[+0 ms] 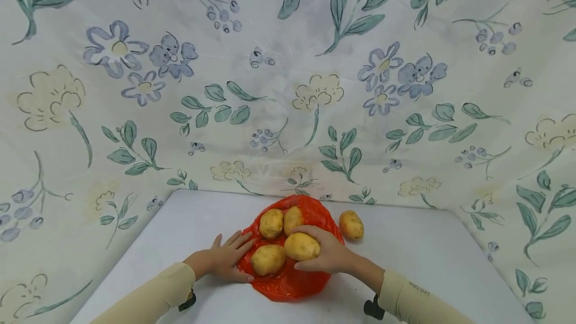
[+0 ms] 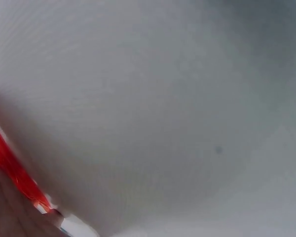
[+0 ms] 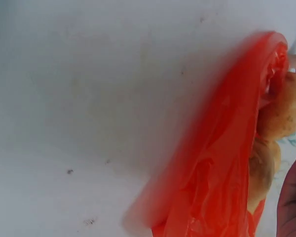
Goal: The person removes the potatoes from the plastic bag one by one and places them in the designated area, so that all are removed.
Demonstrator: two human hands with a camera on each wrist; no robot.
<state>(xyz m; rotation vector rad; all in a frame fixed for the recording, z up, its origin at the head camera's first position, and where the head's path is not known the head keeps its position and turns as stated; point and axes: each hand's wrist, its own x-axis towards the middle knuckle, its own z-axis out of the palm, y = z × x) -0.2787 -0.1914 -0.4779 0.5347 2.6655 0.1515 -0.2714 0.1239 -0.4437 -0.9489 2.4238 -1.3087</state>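
A red plastic bag lies spread on the white table, with several potatoes on it. My right hand grips one potato over the bag's middle, thumb below and fingers above. Beside it, toward the left, is a larger potato. Two more, a rounded potato and a partly covered potato, sit farther back. My left hand rests with spread, straight fingers on the bag's left edge. In the right wrist view the bag rises as a fold beside the potatoes.
One loose potato lies on the table just right of the bag. The white table ends at the back against a hanging floral cloth, which also flanks both sides.
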